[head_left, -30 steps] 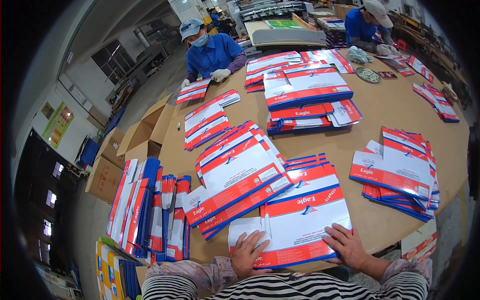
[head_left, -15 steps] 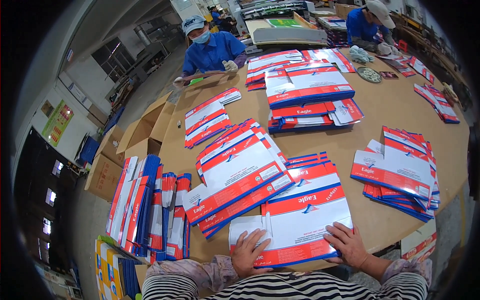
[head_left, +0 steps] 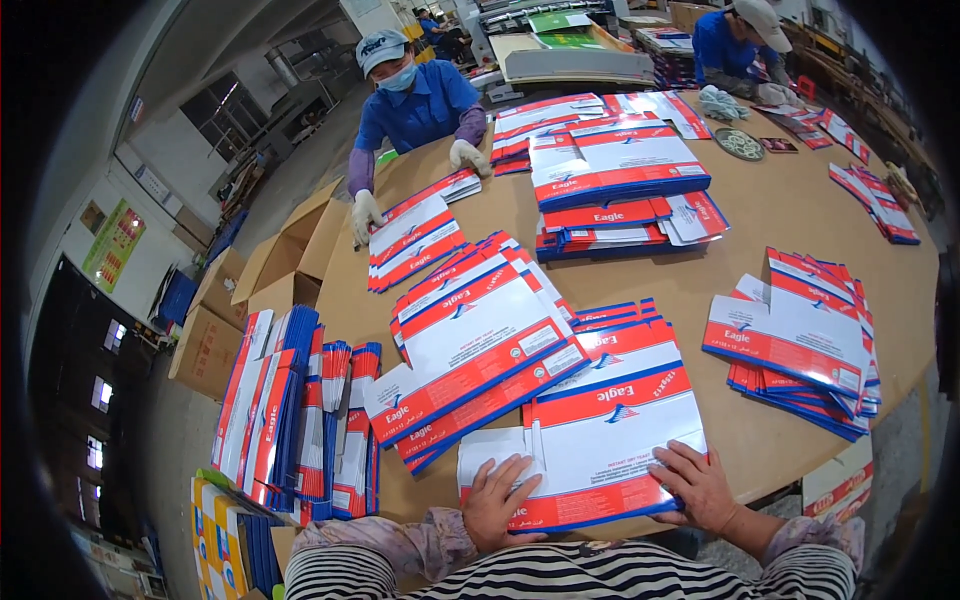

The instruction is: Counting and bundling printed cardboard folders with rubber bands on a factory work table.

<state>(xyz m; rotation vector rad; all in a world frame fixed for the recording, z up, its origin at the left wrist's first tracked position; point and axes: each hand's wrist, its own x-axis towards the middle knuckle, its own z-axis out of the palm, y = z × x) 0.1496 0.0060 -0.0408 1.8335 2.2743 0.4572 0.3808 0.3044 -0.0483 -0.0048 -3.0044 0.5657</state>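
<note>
A flat, folded carton blank (head_left: 610, 450) in red, white and blue lies in front of me on top of other blanks. Near its lower left corner, my left hand (head_left: 497, 500) rests with fingers spread over the white flap. On the right edge my right hand (head_left: 695, 487) lies with its fingers stretched out on the surface; its thumb is tucked low beside the edge. Neither hand lifts anything. Touching this pile on the left is a fanned stack of the same carton blanks (head_left: 480, 335), overlapping it at an angle.
Upright carton blanks (head_left: 265, 410) stand at left, beside open brown boxes (head_left: 290, 260). More stacks lie at the right (head_left: 800, 340) and far middle (head_left: 620, 165) of the brown table (head_left: 690, 290). Across it, a gloved co-worker (head_left: 415, 110) leans over a pile; another person (head_left: 735, 55) works far right.
The co-worker across the table has put down the brown sheet they held; their gloved hands are now at the pile's far edge. My hands have stayed in place on the carton blank.
</note>
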